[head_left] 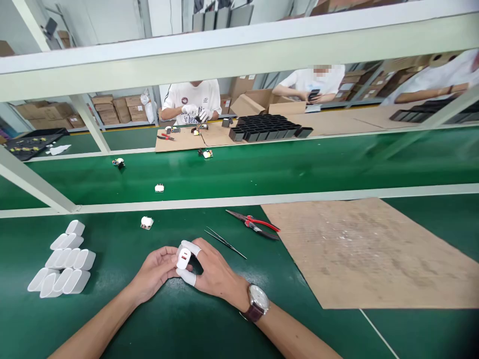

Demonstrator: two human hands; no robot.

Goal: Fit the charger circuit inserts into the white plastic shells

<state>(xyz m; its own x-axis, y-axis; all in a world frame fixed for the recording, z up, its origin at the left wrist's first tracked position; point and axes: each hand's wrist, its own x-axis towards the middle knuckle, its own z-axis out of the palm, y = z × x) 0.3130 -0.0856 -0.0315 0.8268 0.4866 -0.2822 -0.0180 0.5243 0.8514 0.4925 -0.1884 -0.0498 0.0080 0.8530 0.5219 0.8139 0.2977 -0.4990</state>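
A white charger (183, 259) with two port openings in its end face is held up between both hands, over the green bench (160, 324). My left hand (156, 271) is closed on its left side, the fingertips partly hidden behind it. My right hand (215, 271) grips it from the right with thumb and forefinger, both in white finger cots; a watch (258, 297) is on that wrist. Tweezers (226, 243) lie just beyond the right hand, and red-handled pliers (254, 224) lie farther off. A small white-topped circuit part (147, 222) sits beyond the left hand.
Several white charger housings (77, 281) stand grouped at the left. Cardboard (374, 259) covers the right of the bench. Beyond a white rail (239, 199) runs a green belt (280, 167) carrying small circuit parts. Across it, people sit near rows of black cases (265, 127).
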